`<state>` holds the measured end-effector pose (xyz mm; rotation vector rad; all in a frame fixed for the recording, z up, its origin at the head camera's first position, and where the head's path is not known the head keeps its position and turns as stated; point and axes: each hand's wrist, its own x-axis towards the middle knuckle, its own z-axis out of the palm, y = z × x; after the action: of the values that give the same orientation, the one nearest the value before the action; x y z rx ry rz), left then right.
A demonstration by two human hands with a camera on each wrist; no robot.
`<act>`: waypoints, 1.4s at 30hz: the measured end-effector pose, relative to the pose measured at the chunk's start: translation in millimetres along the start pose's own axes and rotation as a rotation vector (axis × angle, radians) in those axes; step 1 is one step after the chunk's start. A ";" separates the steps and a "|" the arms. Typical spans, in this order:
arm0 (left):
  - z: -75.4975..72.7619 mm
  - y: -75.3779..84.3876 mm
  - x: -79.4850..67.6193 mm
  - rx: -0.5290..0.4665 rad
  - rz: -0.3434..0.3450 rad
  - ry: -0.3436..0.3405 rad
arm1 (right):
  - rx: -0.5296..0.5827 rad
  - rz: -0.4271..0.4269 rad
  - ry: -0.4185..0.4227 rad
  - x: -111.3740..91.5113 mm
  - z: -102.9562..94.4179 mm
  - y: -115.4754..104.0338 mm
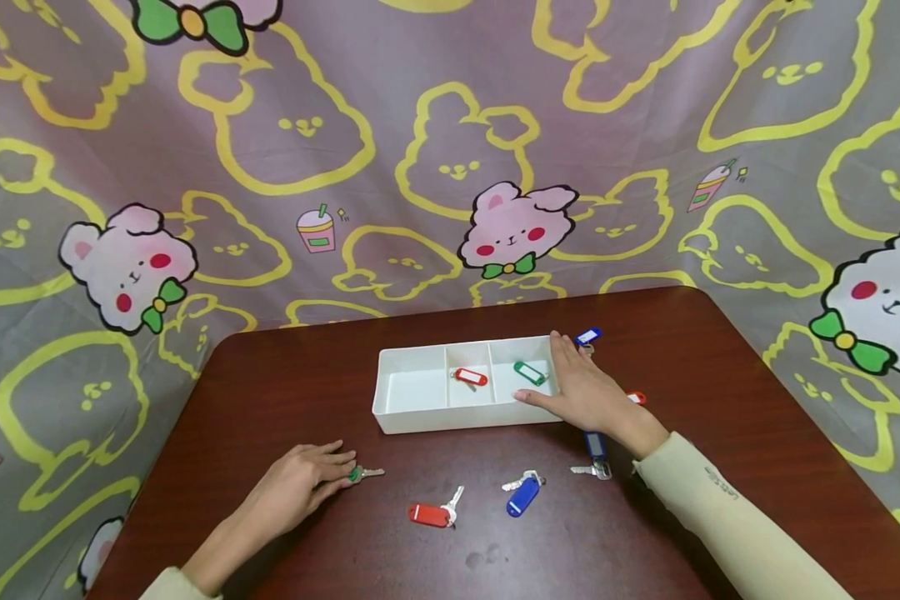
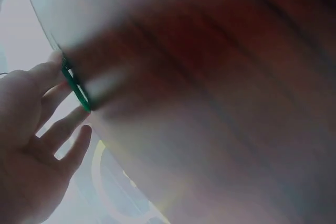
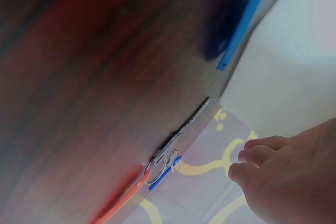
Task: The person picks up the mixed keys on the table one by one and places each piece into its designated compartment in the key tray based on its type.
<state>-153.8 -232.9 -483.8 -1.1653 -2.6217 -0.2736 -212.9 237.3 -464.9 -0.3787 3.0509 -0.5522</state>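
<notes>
With the left hand (image 1: 306, 477) I pinch the green tag (image 1: 355, 474) on the worktop (image 1: 292, 392), near the tray (image 1: 450, 422); the right hand (image 1: 579, 382) lies spread over the tray's right end. I judge this step as picking; next calls for careful lifting. Fingers cover most of the tag; the right wrist partly hides a red tag (image 1: 637, 397).

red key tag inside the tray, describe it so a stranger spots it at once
On the brown table sits a long white tray. Look in its middle compartment for the red key tag, the only red one visible inside; a green tag lies next door.
</notes>
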 end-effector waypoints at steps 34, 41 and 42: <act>-26.2 17.9 12.0 -0.084 -0.234 -0.022 | 0.003 -0.004 0.010 -1.2 0.2 0.8; -30.2 22.1 16.3 -0.194 -0.234 0.024 | 0.011 -0.002 0.015 -1.3 1.2 0.8; -30.4 22.7 17.1 -0.199 -0.225 0.038 | 0.013 -0.002 0.016 -1.2 1.0 0.6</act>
<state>-143.0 -214.2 -448.2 -0.9082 -2.7427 -0.6058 -211.8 237.8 -466.1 -0.3794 3.0607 -0.5771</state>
